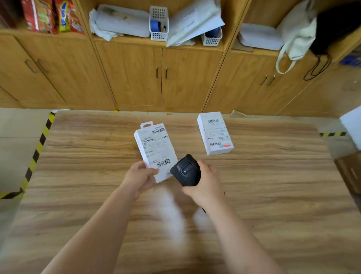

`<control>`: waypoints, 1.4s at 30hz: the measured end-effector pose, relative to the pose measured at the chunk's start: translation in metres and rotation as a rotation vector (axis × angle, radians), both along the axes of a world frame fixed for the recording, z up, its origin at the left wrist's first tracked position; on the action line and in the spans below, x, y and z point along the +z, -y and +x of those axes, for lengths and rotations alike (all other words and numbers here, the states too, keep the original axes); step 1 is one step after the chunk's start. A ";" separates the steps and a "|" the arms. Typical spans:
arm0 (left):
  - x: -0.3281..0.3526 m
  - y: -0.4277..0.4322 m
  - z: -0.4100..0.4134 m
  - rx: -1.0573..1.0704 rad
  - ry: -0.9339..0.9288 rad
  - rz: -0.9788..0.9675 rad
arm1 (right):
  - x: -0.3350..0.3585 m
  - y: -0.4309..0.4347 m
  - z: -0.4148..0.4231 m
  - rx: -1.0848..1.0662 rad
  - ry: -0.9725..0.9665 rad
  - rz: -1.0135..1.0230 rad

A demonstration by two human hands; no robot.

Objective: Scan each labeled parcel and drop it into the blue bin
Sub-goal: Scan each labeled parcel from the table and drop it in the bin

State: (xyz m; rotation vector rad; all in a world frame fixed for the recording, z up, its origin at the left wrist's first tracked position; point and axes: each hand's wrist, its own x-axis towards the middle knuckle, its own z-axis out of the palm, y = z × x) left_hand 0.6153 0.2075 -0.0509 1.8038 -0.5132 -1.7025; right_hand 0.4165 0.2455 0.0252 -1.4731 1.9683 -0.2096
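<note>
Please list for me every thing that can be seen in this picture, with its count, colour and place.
held parcel: 1, white with barcode label, in left hand above table
second parcel: 1, white with label, lying on table, far side
scanner: 1, black, in right hand, beside held parcel
table: 1, brown wood grain, foreground
cabinets: several, brown wood, behind table
baskets: 2, white, on shelf
snack packets: several, red and yellow, top-left shelf
tote bag: 1, white, hanging top right
left hand: 1, fingers grip held parcel
right hand: 1, grips scanner
</note>
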 end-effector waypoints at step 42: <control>0.122 -0.430 -0.549 -0.873 -0.324 -0.078 | 0.079 -0.586 -0.405 -1.301 -0.170 -0.249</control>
